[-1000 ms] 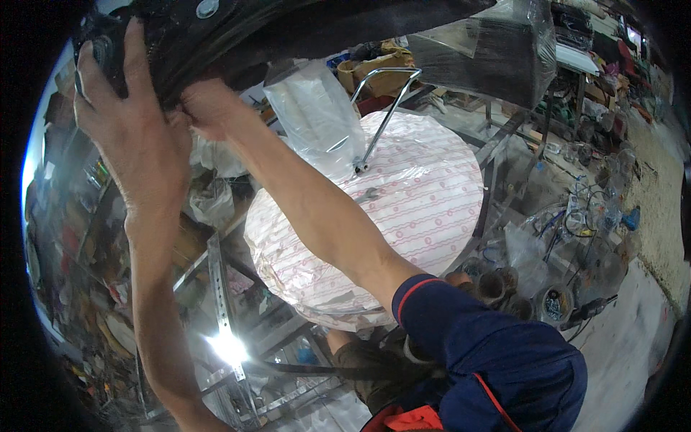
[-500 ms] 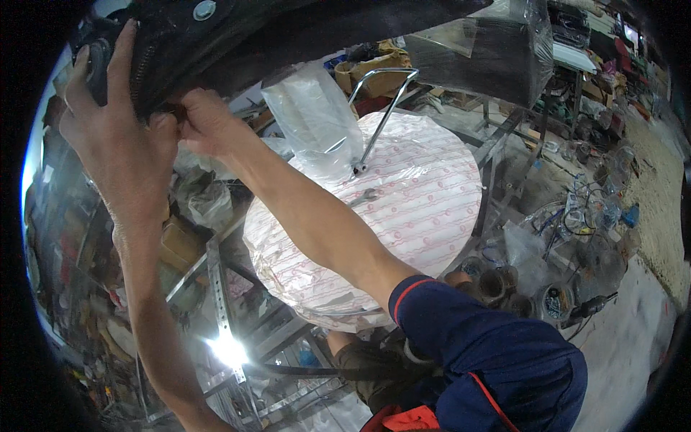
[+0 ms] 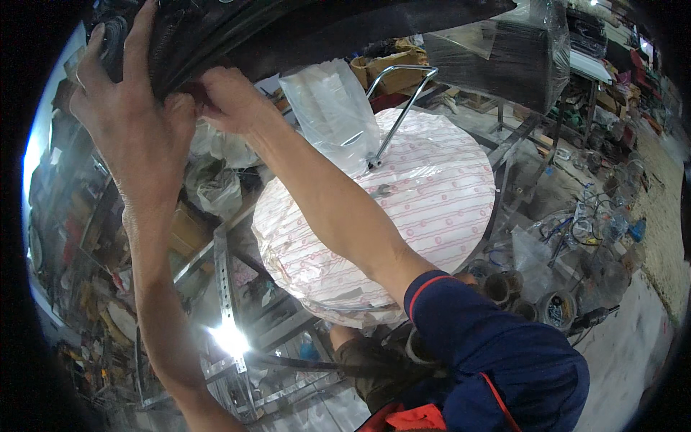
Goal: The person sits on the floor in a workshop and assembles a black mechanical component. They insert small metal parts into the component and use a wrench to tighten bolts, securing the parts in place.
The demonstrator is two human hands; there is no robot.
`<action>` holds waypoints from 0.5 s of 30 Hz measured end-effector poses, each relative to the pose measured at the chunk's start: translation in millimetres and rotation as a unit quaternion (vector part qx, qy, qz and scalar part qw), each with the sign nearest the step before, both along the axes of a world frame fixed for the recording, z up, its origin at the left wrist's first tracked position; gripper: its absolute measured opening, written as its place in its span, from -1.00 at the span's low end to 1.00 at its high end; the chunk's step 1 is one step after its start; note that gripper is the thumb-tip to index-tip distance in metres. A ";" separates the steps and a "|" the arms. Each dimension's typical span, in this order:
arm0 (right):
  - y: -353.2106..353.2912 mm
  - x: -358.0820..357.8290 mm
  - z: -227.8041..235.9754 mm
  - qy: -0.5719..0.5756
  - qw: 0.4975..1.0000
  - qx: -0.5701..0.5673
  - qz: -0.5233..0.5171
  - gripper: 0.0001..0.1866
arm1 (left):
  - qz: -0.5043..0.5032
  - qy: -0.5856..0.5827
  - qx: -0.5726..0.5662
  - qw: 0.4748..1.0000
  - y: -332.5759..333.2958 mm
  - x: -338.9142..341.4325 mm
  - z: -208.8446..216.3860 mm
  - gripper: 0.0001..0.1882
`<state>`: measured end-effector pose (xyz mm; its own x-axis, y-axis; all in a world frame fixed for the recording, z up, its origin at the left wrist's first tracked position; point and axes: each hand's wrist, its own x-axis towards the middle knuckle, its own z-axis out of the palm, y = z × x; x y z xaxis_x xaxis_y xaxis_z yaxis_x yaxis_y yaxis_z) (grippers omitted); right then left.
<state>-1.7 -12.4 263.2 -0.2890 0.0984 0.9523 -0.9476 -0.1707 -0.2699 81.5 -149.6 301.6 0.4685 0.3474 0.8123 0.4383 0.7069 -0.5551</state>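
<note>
A black, glossy piece with folds along its underside (image 3: 302,43) spans the top of the view. My left hand (image 3: 137,129) is raised against its left part, with fingers spread and the longest ones reaching up along it. Beside the left thumb, my right hand (image 3: 234,101) is closed just under the black piece's lower edge. Whatever its fingertips grip is hidden. Beneath my right forearm is a round top (image 3: 432,209) wrapped in white paper with red lines. On it lie a small open-ended wrench (image 3: 381,191), a clear plastic bag (image 3: 331,115) and a bent chrome tube (image 3: 398,119).
A dark box-shaped thing in clear film (image 3: 504,61) stands at the far right. Jars (image 3: 558,308) and cables (image 3: 586,227) crowd the right side. A perforated metal bar (image 3: 224,281) with a bright light (image 3: 230,338) stands at lower left. A cardboard box (image 3: 396,68) sits behind.
The whole scene has shifted slightly to the right in the view. Both hands keep nearly the same place against the black piece, and the right stays closed.
</note>
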 end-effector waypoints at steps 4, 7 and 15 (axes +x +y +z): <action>-10.4 9.2 1.4 -0.085 0.922 -0.106 0.362 -0.77 | 0.012 -0.001 0.012 1.000 0.5 0.4 -3.8 -0.06; -14.4 12.4 5.9 -0.099 0.952 -0.117 0.265 -0.76 | 0.005 0.018 -0.008 1.000 -0.9 2.7 -0.7 -0.06; -17.5 -4.7 1.0 -0.110 0.944 -0.174 0.260 -0.79 | 0.007 0.016 -0.015 1.000 0.4 -0.4 0.3 -0.05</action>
<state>-6.4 -29.9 264.2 -0.5713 0.1843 0.7998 -0.6394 -0.7108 -0.2929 81.1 -149.2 301.8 0.4886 0.3769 0.7869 0.4112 0.6959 -0.5887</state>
